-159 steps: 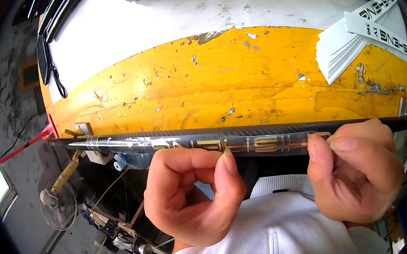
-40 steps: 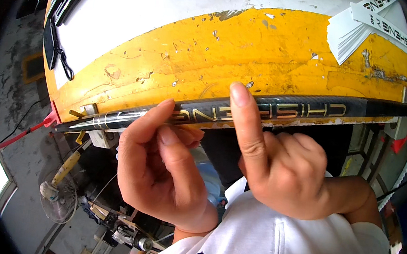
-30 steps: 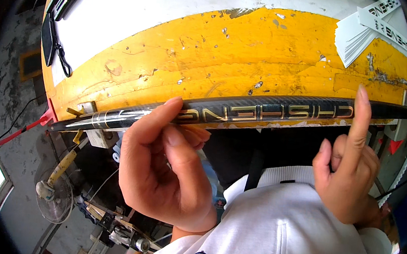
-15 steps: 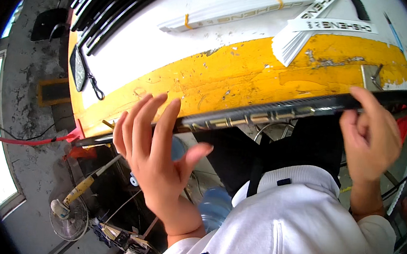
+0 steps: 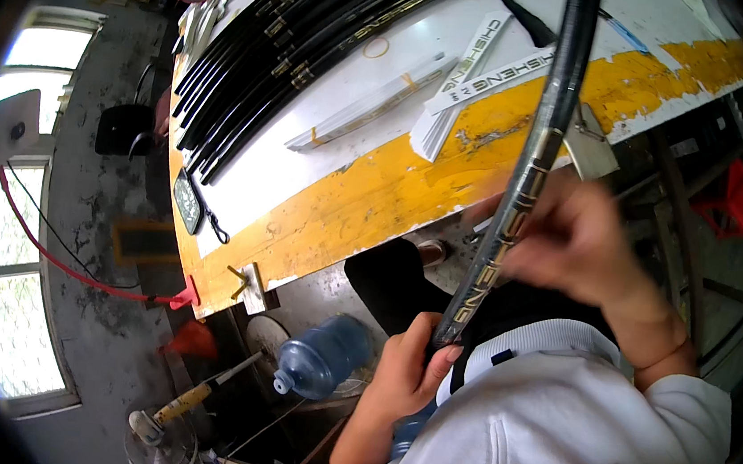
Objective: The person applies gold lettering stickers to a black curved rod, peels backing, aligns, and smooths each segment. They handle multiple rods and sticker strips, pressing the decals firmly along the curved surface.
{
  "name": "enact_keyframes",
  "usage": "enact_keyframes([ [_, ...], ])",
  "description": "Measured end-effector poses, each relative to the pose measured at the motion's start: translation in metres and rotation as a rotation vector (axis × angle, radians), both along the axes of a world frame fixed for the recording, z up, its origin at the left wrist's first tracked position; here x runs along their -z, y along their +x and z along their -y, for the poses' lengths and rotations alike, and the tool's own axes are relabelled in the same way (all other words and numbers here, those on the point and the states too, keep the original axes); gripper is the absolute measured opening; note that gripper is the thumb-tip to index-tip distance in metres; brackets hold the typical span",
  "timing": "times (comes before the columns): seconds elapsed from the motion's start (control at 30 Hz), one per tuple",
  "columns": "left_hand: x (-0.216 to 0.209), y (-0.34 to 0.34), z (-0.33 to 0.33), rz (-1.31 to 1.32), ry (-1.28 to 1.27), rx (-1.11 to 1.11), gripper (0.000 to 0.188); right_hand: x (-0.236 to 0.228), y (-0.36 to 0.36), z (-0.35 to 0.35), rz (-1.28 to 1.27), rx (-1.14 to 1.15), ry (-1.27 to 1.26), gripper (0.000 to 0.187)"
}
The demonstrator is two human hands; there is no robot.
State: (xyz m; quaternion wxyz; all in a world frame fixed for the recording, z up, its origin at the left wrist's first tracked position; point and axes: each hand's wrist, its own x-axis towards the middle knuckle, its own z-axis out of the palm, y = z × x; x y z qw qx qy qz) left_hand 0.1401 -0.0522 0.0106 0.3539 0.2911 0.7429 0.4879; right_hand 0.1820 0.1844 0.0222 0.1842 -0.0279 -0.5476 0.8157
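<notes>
A long glossy black rod (image 5: pixel 524 184) with gold lettering slants up across the view, over the table's near edge. My left hand (image 5: pixel 403 369) is closed around its lower end, close to my white top. Beside the middle of the rod is my right hand (image 5: pixel 581 243), smeared by motion, its fingertips at the lettered part; whether they grip it cannot be made out. On the table beyond lie white lettered strips (image 5: pixel 491 84), partly stacked, and a bundle of pale strips (image 5: pixel 370 111) held by yellow bands.
Several black rods (image 5: pixel 291 50) lie side by side at the far left of the table (image 5: pixel 321 200). Metal brackets (image 5: pixel 252 289) stand at its near edge. A dark phone-like object (image 5: pixel 187 200) lies at the left. Below are a blue water jug (image 5: pixel 324 354) and a fan (image 5: pixel 158 449).
The black rod has swung from lying along the table's near edge to slanting steeply upward. My left hand, open before, has come down and closed on its end. My view has shifted.
</notes>
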Motion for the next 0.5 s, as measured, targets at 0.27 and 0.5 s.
enact_keyframes([
  [0.27,0.016,0.038,-0.011,0.044,0.160,-0.146,0.030,-0.038,-0.013,-0.040,0.190,-0.086,0.168,0.021],
  [0.5,0.007,0.033,-0.022,-0.169,0.070,-0.116,0.020,-0.049,-0.026,-0.070,0.127,0.068,0.252,0.023],
])
